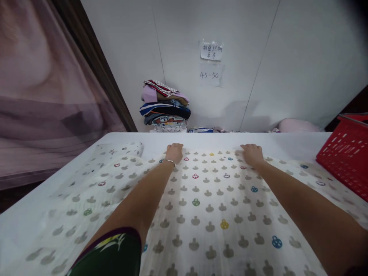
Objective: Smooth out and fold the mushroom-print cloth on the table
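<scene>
- Location: white printed cloth [205, 197] lies spread over the white surface [212, 138]; near edge runs out of view at the bottom.
- Left hand [174, 152] and right hand [253, 153] rest at the cloth's far edge, well apart, arms reaching forward. Fingers of both are curled downward; cannot tell whether they pinch the fabric or only press on it.
- Step in hand, judged: straightening the far edge. Best done with even outward tension from both sides, edge kept parallel to the surface's far side, then creases smoothed from the middle outward.
- Caution: left part lies close to another pale printed cloth [132, 147], right part near the red basket [342, 153]; pull gently so neither drags or snags.
- Appearance: thin-looking, off-white; rows of grey mushroom-like motifs, scattered ones in blue, red, green, yellow and purple. Middle fairly flat, soft ripples toward the sides.
</scene>
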`<action>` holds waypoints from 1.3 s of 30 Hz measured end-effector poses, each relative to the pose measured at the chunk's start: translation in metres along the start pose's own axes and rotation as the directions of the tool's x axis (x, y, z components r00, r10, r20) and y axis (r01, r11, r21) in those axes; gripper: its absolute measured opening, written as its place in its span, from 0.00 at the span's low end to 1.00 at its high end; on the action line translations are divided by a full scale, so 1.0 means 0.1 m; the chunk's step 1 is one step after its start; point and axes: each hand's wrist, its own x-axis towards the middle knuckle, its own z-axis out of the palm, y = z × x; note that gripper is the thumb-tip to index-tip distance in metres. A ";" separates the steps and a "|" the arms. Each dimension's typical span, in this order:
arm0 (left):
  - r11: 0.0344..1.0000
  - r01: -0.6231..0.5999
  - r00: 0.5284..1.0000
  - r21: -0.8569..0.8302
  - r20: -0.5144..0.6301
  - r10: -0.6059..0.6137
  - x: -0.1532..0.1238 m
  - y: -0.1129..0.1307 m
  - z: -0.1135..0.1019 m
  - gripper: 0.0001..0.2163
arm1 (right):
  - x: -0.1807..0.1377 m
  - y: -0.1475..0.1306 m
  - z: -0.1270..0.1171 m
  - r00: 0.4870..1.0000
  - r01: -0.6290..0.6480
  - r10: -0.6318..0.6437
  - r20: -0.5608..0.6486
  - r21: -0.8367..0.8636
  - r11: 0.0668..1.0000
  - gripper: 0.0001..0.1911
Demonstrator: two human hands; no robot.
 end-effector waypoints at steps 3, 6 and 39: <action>0.990 -0.131 0.991 -0.055 0.031 0.133 0.05 0.20 0.03 0.15 | 0.04 -0.14 -0.01 0.993 0.116 -0.115 -0.014 0.073 0.991 0.18; 0.988 -0.138 0.989 -0.064 0.046 0.141 0.07 0.38 0.08 0.13 | 0.06 -0.26 -0.01 0.991 0.133 -0.132 -0.016 0.096 0.987 0.14; 0.996 -0.036 0.998 -0.079 0.048 0.040 0.19 0.43 0.11 0.11 | 0.21 -0.28 -0.02 0.991 0.010 -0.034 0.131 0.186 0.983 0.16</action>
